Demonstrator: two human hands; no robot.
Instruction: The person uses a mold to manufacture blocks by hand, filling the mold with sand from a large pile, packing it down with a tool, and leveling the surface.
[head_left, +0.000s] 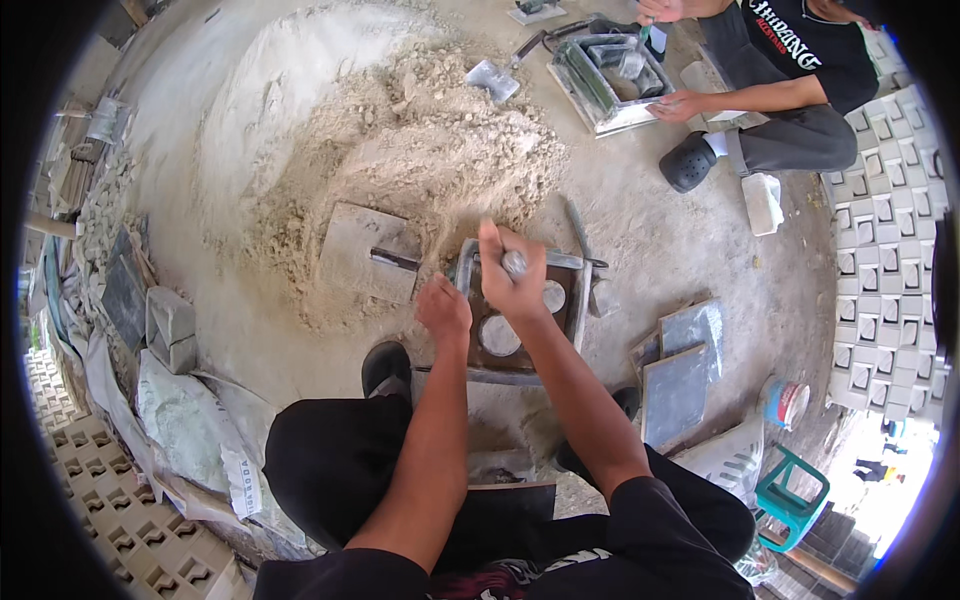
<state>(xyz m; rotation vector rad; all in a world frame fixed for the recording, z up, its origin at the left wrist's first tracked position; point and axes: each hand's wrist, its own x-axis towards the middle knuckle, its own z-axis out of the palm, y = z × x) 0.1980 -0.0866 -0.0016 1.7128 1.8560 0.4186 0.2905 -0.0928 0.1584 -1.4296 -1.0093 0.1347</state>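
Note:
Between my feet stands a rectangular mould frame (578, 300) with a dark inner plate and pale round discs (499, 336) in it. My left hand (445, 305) is closed at the frame's left edge, its fingers curled against the rim. Over the far part of the mould, my right hand (512, 270) is wrapped around an upright tool handle (514, 263); only its rounded grey end shows, and the tool's lower part is hidden under the fist. Left of the mould, a square plastering float (350, 240) with a dark handle lies on the sandy mix.
A large heap of sandy mix (420, 130) spreads ahead. At far right a co-worker's hand (680, 105) steadies another mould (590, 85), with a brush (632, 65) in the other hand. Flat boards (675, 390), a paint bucket (787, 402) and a green stool (790, 495) stand right.

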